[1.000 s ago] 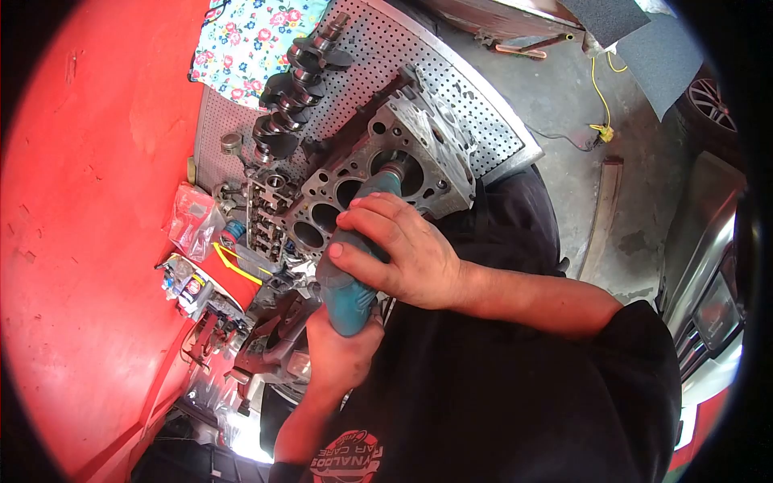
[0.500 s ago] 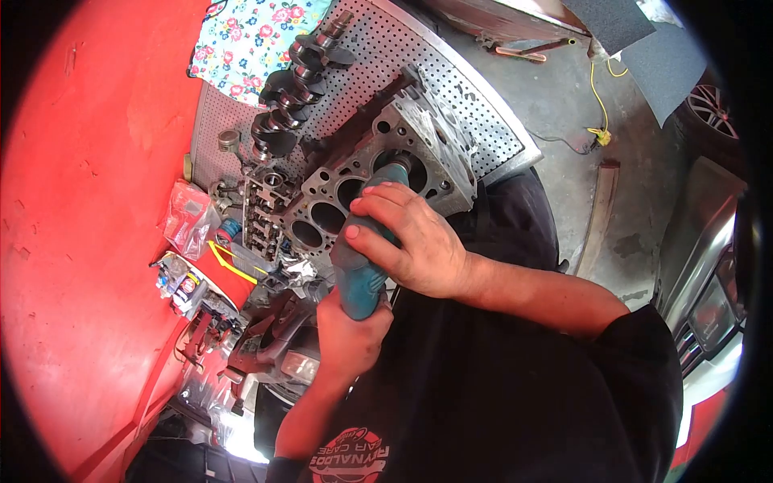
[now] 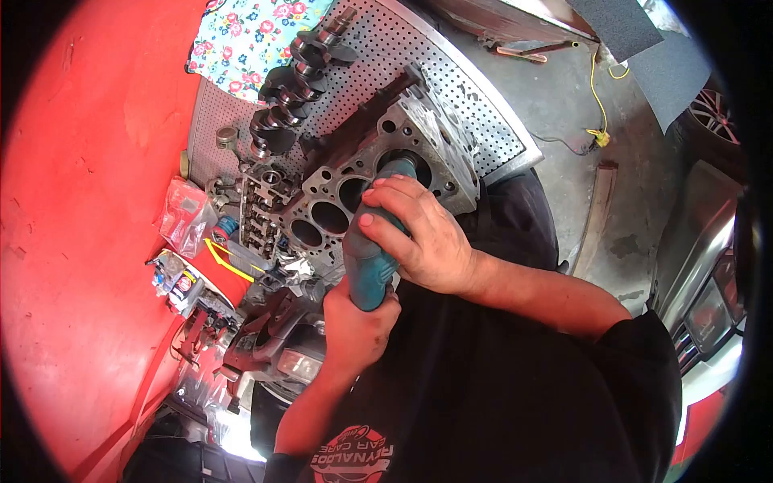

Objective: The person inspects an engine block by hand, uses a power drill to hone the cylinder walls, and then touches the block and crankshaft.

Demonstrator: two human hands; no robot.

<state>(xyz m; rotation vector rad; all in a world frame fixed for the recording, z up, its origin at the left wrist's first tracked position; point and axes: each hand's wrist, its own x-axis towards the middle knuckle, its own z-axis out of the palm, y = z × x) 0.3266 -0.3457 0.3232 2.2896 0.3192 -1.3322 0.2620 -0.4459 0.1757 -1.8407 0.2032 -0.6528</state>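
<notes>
A teal power drill [image 3: 369, 278] is held in both of my hands, its nose at the mouth of an end cylinder bore in a metal engine block [image 3: 420, 135]. My left hand [image 3: 358, 326] is wrapped round the drill's rear handle. Over the drill's body lies my right hand [image 3: 427, 237], closed with its fingers curled across the top. Whatever is fitted to the drill is mostly hidden inside the bore. Three other bores line up to the left, one partly covered by my right hand and the drill.
The block rests on a perforated metal bench [image 3: 487, 121]. A crankshaft [image 3: 282, 92], a floral cloth [image 3: 245, 44], a piston [image 3: 227, 135] and a cylinder head [image 3: 259, 209] lie along it. A red wall [image 3: 80, 201] rises at left. A yellow cord [image 3: 597, 97] crosses the floor near a car [image 3: 700, 241].
The drill and both hands have shifted slightly right and up in the view. The grip of each hand stays the same, and the block has barely moved.
</notes>
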